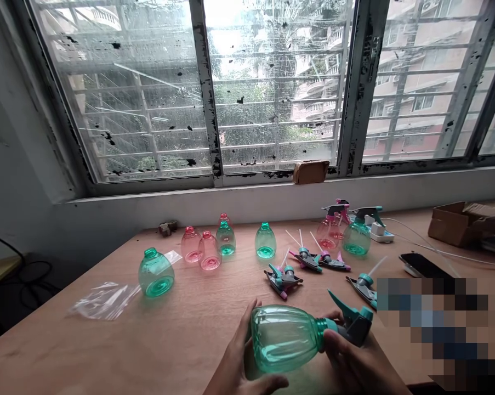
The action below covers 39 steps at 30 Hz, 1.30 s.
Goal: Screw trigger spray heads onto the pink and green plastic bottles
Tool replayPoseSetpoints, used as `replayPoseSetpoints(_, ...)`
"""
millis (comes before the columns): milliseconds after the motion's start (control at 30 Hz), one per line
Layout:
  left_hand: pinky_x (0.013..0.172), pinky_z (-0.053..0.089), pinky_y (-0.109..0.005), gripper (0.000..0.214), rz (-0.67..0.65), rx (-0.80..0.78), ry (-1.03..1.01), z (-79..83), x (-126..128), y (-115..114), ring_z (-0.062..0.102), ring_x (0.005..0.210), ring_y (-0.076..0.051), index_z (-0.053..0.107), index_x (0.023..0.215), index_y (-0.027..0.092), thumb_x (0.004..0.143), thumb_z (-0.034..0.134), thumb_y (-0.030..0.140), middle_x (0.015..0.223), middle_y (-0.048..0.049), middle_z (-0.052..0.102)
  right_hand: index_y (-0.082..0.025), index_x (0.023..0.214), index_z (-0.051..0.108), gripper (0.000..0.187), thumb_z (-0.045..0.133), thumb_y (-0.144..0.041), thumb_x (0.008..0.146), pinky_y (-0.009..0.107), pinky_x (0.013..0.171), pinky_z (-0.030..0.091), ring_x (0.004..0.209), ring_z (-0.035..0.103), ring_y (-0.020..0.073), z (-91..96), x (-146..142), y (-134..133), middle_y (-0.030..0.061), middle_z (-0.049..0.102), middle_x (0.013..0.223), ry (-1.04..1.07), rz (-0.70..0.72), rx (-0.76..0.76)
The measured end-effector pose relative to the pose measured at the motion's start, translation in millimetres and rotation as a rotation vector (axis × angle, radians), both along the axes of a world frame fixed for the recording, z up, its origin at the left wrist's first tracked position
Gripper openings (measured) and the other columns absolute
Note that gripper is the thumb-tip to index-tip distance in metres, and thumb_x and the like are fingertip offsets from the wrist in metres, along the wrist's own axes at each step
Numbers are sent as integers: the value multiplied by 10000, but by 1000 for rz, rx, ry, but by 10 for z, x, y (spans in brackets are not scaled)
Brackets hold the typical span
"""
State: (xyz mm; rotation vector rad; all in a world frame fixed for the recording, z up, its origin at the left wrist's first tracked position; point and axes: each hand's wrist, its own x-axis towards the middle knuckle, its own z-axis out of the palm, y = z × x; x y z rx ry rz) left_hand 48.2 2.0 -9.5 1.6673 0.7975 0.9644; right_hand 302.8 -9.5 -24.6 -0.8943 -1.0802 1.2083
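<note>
A green spray bottle [286,336] lies on its side near the front edge of the wooden table [189,340]. My left hand [234,365] cups the bottle's base, fingers wrapped round it. My right hand [356,365] grips the bottle's neck and its teal and grey trigger head [354,322], which sits on the neck. Loose trigger heads [283,277] with dip tubes lie just beyond, in the middle of the table.
Empty green [155,272] and pink [209,251] bottles stand further back. Two assembled sprayers [356,230] stand at the right rear. Clear plastic bags [105,299] lie at the left. A phone [422,265], a power strip and a cardboard box [456,222] sit at the right.
</note>
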Motion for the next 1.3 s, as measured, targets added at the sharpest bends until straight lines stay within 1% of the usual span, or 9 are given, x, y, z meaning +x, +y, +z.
replayPoseSetpoints(100,1166,337,-442,1077,-6,29,22,-4,-3,-7,457,1373,-341,163,1547,265,721,850,331,1533,-136,426,-162,878,647,386,815,-482,743,215,428,386,436,540,113,-10,-13,-5,-3,689,579,51,-9,-16)
replayPoseSetpoints(200,1121,382,-459,1086,-16,42,43,-39,-20,9,519,1303,-341,137,1547,258,725,841,347,1423,-145,518,-160,879,646,392,824,-477,734,204,427,381,433,539,105,-9,-36,-18,-6,690,570,87,-30,-27)
replayPoseSetpoints(333,1124,358,-471,1060,-11,53,44,-59,-23,21,510,1301,-339,149,1533,269,726,834,331,1424,-142,507,-170,877,633,420,824,-508,719,206,408,384,399,547,110,18,-51,-27,-13,688,542,61,-55,-23)
replayPoseSetpoints(533,1108,376,-460,1074,2,-2,44,-2,-8,-16,523,1276,-327,148,1533,250,716,845,306,1376,-150,527,-176,861,636,452,816,-556,694,233,402,404,402,557,139,36,-52,-24,0,690,539,30,-64,-31)
replayPoseSetpoints(667,1102,382,-475,1097,5,4,64,-21,-14,-11,526,1267,-332,126,1542,246,716,844,327,1349,-153,541,-169,871,640,445,809,-547,709,222,402,390,399,547,130,25,-51,-22,-9,678,536,36,-59,-23)
replayPoseSetpoints(800,1095,386,-492,1109,-4,21,66,-54,-17,8,522,1262,-349,111,1548,273,716,838,369,1366,-149,526,-169,873,639,424,808,-527,721,229,411,391,413,545,131,29,-50,-23,1,688,554,49,-48,-21)
replayPoseSetpoints(1033,1101,387,-482,1097,21,15,81,-12,-15,-16,533,1257,-343,148,1545,266,703,849,325,1363,-142,537,-173,877,636,419,804,-525,724,250,412,409,416,543,142,23,-38,-18,9,694,558,35,-53,-21)
replayPoseSetpoints(1167,1094,401,-476,1097,6,33,87,-43,-23,2,538,1254,-337,137,1545,276,709,845,313,1368,-137,534,-185,883,638,389,789,-517,748,255,423,418,438,547,149,7,-24,-11,14,704,576,34,-14,-23)
replayPoseSetpoints(1300,1101,392,-489,1096,-1,37,82,-78,-33,17,529,1267,-348,130,1548,268,716,841,331,1386,-146,520,-187,894,638,387,780,-520,757,258,426,426,440,552,151,4,-11,-8,15,705,584,15,-10,-22)
